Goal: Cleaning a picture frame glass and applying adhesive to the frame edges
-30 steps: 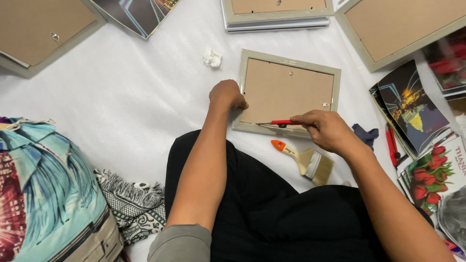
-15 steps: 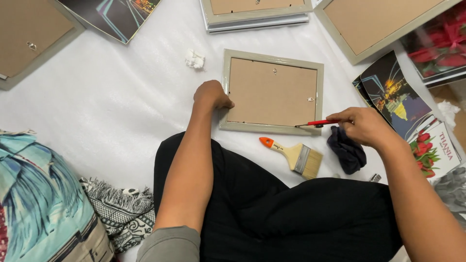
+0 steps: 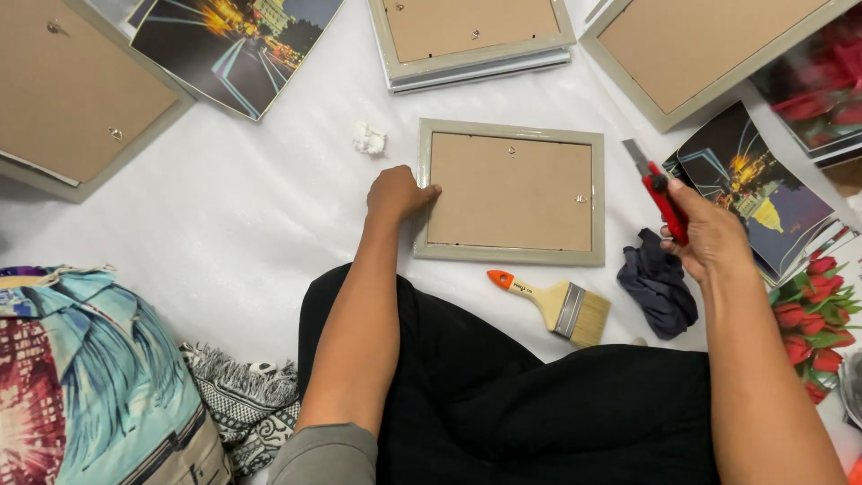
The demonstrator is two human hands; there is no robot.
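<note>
**Picture frame, face down, with knife hand lifted to its right**

Item: grey picture frame (image 3: 510,191), back side up, brown backing board showing, lying flat on the white sheet (image 3: 224,224) in front of the seated person. Long axis runs left to right across the view; a small hanger sits near the top edge and another near the right edge.

Left hand (image 3: 398,193): curled loosely, fingertips resting on the frame's left edge, holding nothing else. This is the nearer hand; it touches the frame.

Right hand (image 3: 709,235): closed around a red utility knife (image 3: 658,190). The hand is clear of the frame, off its right edge, so the frame lies to the hand's left. The knife's long axis tilts up and to the left, blade end pointing away from the person, roughly level with the frame's upper right corner but not touching it.

Nearby: paintbrush (image 3: 549,303) with orange handle just below the frame's bottom edge, bristles to the right; dark cloth (image 3: 660,286) beside the brush, under the right hand; crumpled white scrap (image 3: 369,139) near the frame's top left corner.
</note>
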